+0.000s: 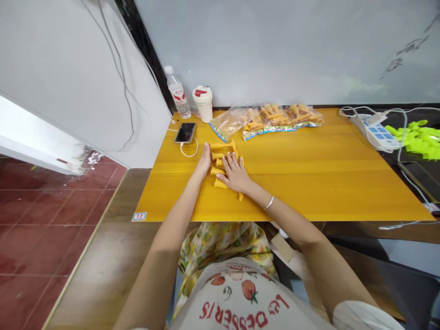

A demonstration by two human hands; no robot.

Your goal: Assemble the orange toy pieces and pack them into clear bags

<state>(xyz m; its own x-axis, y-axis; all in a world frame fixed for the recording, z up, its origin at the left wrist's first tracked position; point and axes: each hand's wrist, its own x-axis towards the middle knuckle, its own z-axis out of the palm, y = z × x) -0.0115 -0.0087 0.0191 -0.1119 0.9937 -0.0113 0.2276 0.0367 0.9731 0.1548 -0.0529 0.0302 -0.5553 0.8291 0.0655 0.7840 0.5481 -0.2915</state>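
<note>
Several orange hammer-shaped plastic pieces [220, 183] lie in a row on the yellow tabletop, their handle ends to the left. My left hand [204, 160] stands on edge beside those ends, fingers stretched out, touching or nearly touching them. Palm down over the middle of the row, my right hand [236, 174] rests on the pieces with its fingers spread and hides part of them. Just behind is a clear plastic bag [229, 120] with a colourful strip. Packed bags of similar orange pieces [273, 117] sit to its right.
Along the back left stand a water bottle [178, 96] and a white lidded cup [203, 104]. A phone [185, 132] with a white cable lies before them. At right are a power strip [380, 133], bright green pieces [421, 140] and a dark phone [421, 181].
</note>
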